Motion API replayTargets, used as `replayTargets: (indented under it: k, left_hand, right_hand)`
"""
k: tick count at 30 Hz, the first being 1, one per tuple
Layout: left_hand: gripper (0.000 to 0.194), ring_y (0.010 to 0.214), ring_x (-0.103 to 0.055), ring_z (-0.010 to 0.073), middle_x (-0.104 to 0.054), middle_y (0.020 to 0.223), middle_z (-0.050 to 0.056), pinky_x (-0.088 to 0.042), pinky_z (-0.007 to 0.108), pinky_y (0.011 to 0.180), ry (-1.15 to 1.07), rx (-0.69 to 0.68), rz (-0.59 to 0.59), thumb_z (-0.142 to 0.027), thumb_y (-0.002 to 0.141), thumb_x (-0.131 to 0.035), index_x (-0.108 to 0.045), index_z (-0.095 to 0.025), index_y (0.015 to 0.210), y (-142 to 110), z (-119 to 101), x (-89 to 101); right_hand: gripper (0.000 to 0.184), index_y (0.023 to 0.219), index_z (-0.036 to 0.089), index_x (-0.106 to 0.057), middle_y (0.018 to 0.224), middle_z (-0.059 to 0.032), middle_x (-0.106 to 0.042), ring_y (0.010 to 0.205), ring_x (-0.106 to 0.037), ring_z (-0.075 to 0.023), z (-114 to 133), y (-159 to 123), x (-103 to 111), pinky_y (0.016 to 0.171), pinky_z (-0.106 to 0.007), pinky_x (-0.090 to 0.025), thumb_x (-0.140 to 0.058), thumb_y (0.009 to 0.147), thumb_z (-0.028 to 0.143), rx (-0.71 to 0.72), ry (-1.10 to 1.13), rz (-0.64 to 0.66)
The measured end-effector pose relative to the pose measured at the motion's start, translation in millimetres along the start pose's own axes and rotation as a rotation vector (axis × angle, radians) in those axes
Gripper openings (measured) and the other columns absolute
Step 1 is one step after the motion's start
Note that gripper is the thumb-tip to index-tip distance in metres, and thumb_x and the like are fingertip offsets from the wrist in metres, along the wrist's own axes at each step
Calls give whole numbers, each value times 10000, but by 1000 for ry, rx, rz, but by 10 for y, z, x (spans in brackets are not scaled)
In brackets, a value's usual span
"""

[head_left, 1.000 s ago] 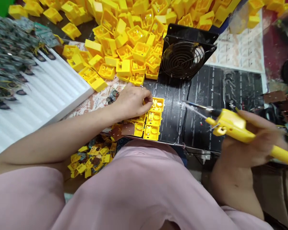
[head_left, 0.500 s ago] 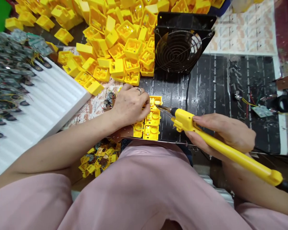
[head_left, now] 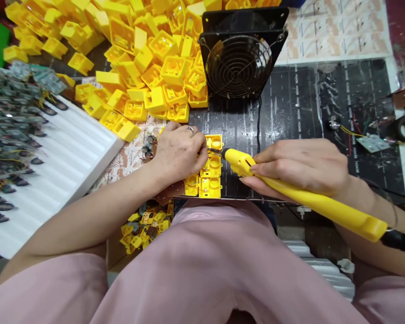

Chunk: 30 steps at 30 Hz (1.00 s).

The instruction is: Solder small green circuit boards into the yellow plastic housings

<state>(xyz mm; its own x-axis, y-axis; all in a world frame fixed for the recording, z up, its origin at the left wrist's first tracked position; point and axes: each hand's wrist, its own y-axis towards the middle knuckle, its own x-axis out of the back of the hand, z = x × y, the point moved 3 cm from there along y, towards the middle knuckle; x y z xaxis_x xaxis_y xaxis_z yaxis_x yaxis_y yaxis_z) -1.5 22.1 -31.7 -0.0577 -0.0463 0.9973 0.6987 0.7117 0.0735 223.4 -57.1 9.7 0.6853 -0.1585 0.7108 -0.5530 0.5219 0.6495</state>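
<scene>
The yellow-handled soldering iron (head_left: 310, 191) is held like a pen in the right hand (head_left: 299, 166), with the fingers closed around its barrel. Its thin metal tip is brought in just beside the top one of the yellow plastic housings (head_left: 209, 173), which stand in a short group at the lower middle of the frame. The left hand (head_left: 178, 153) is curled down against that housing's left side, with the fingertips drawn together at its edge; whether a small part is pinched there is hidden by the fingers.

The hot tip appears to sit very near those fingertips, so a small slip could burn the skin. Contact with the housing could melt its plastic. The housings seem to rest loose on the black mat (head_left: 290, 103), so a nudge could shift them and throw the tip off its mark. The black cord (head_left: 400, 240) trailing from the iron at the right could also tug on the tool if it snagged. A heap of yellow housings (head_left: 155, 58) and a wire-guarded fan (head_left: 238, 65) stand beyond.
</scene>
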Motion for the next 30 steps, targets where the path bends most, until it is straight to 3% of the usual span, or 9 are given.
replayTargets:
  k: [8,12,15,19,22,28,30]
  left_hand:
    - [287,846,-714,301,-739,816,116,-480,468,835,28,6,42,-287,951,-495,-739,-216,817,13,-23,15]
    - [256,862,-722,315,-738,826,125,-478,479,851,-18,48,90,-300,930,-524,-736,-218,812,29,-21,32]
    - [236,856,-715,311,-734,814,112,-470,471,827,-62,45,82,-321,922,-541,-711,-234,784,29,-9,43]
    - [229,836,-698,293,-722,786,92,-467,459,813,-64,23,65,-310,921,-544,-701,-243,769,27,0,62]
    - [233,817,-700,284,-721,779,93,-465,454,800,-44,15,71,-306,920,-553,-698,-231,753,28,3,67]
    - [253,752,-691,256,-697,722,69,-460,419,743,112,-95,-6,-258,930,-532,-696,-200,747,17,3,47]
    - [260,740,-691,255,-690,711,66,-462,416,735,149,-123,-10,-259,937,-530,-699,-197,750,15,4,40]
  right_hand:
    - [382,746,256,-654,727,38,-728,658,-716,-122,-24,50,3,601,-233,-615,-614,1107,375,-8,-92,182]
    - [309,772,242,-630,725,38,-711,645,-709,-117,-17,56,61,594,-228,-604,-675,1073,295,28,-34,106]
    - [200,869,257,-624,768,48,-723,678,-723,-120,-40,40,135,605,-238,-604,-737,1033,270,-36,22,6]
    - [188,879,265,-632,752,51,-713,642,-705,-112,-53,6,140,577,-229,-587,-746,1029,270,-29,38,-28]
    - [233,837,248,-629,744,43,-706,636,-694,-112,-66,-14,87,581,-234,-588,-719,1049,286,-40,18,-14]
    - [325,768,232,-633,751,37,-714,678,-700,-106,-56,7,-1,625,-222,-585,-672,1081,311,-8,-76,135]
    - [300,785,219,-634,743,23,-707,679,-694,-114,-51,13,35,628,-233,-581,-676,1076,278,4,-48,104]
